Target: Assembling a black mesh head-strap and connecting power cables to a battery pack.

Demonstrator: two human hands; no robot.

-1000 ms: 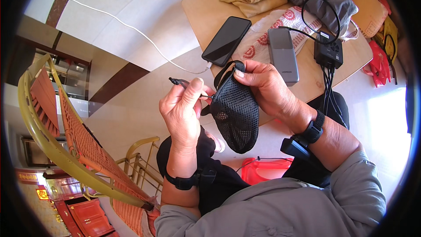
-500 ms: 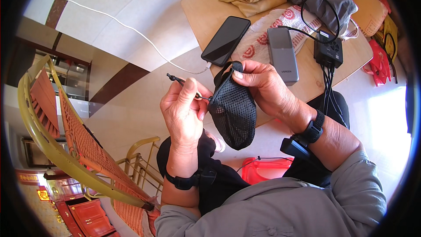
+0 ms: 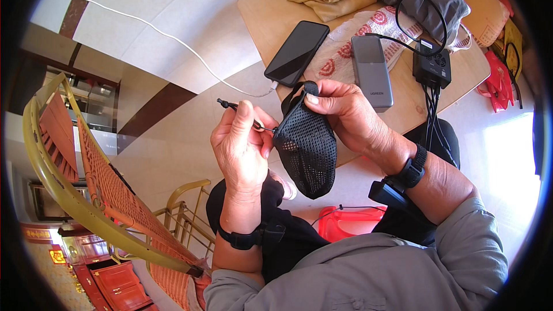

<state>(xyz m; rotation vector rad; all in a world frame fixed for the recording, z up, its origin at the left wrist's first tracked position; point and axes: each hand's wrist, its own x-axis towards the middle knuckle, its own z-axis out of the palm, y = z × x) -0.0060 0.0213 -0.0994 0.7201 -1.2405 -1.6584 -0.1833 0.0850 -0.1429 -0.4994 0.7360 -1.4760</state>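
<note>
We hold a black mesh pouch (image 3: 306,148) in mid-air above our lap, between the table (image 3: 271,6) edge and our chest. Our right hand (image 3: 351,118) pinches its top rim by the black strap, thumb pressed over the loop, so the pouch hangs down. Our left hand (image 3: 242,144) is closed around a thin dark tool (image 3: 245,114), thumb on top, and the tool's tip meets the mesh at the pouch's upper left corner. To do this well, we judge, the right hand should keep the rim taut and steady while the left works the tip with small wrist moves, so it does not snag or slip through the open weave. Just beyond the pouch the table's near edge carries a phone (image 3: 296,52) with a white cable (image 3: 161,34) running off across the floor, a grey power bank (image 3: 372,70) on a patterned cloth (image 3: 340,52), and a black box (image 3: 432,64) with cords hanging over the side. Those cords and the table edge crowd the right hand. To the left a chair (image 3: 92,178) stands near, but open floor lies between, giving the left elbow room.
</note>
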